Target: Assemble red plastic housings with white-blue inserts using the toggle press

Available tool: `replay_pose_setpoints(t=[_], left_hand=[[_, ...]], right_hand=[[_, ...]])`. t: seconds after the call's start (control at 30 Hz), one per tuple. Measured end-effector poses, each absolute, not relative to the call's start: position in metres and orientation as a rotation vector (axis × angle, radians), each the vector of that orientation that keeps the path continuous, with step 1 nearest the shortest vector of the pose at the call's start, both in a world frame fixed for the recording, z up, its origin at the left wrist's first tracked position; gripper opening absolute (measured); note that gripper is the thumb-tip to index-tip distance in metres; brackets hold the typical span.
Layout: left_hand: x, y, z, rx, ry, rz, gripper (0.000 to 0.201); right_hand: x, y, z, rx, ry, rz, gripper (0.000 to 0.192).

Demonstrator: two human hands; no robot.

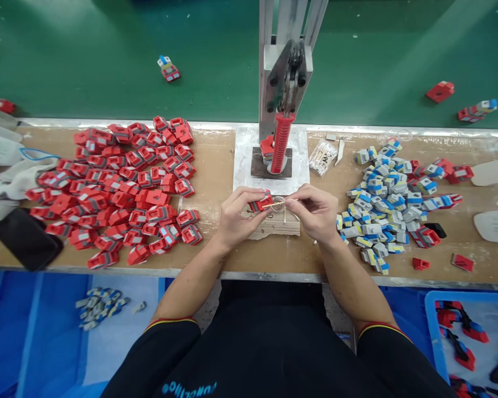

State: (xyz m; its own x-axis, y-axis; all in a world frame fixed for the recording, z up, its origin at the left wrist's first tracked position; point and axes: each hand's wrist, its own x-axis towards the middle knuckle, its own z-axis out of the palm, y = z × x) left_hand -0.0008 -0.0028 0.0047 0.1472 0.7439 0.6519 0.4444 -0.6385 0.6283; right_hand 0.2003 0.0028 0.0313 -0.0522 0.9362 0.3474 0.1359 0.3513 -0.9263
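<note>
- Left hand (237, 213) pinches a small red clip part (260, 202) between thumb and fingertips, closed on it, held just above a pale block (274, 224) at the middle of the table (216, 177).
- Right hand (313, 210) is pinched shut on a thin stick (274, 205), possibly a cotton swab; its tip meets the red part, beside a small clear ring-shaped thing I cannot identify.
- Head view, handling: the red part looks like light, stiff moulded plastic. Judged easy to hold by its flat sides; it is small enough to slip if the pinch loosens. The stick looks slender and likely to bend or snap under side load.
- Head view, surroundings: a hand press (284, 83) with a red ribbed handle (281, 142) stands right behind the hands, on a white plate.
- Pile of red parts (120, 182) lies to the left, near the left forearm. A heap of grey-blue pieces (382, 199) lies to the right, close to the right wrist. A bundle of swabs (322, 156) sits beside the press base.
- Black flat object (27, 237) and white cloth lie at the far left edge.
- Room: the open strip runs between the two heaps, and along the near table edge. Sideways room is tight; wide elbow moves would likely scatter parts.
- Blue bins (440, 309) sit below the near edge.
</note>
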Motion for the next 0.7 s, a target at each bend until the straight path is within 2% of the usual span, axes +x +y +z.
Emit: replay_pose_setpoints(t=[0.7], left_hand=[[-0.0037, -0.0035, 0.0029, 2.117, 1.219, 1.462, 0.025]], right_hand=[[0.2068, 0.0068, 0.0353, -1.033, -1.522, 0.826, 0.014]])
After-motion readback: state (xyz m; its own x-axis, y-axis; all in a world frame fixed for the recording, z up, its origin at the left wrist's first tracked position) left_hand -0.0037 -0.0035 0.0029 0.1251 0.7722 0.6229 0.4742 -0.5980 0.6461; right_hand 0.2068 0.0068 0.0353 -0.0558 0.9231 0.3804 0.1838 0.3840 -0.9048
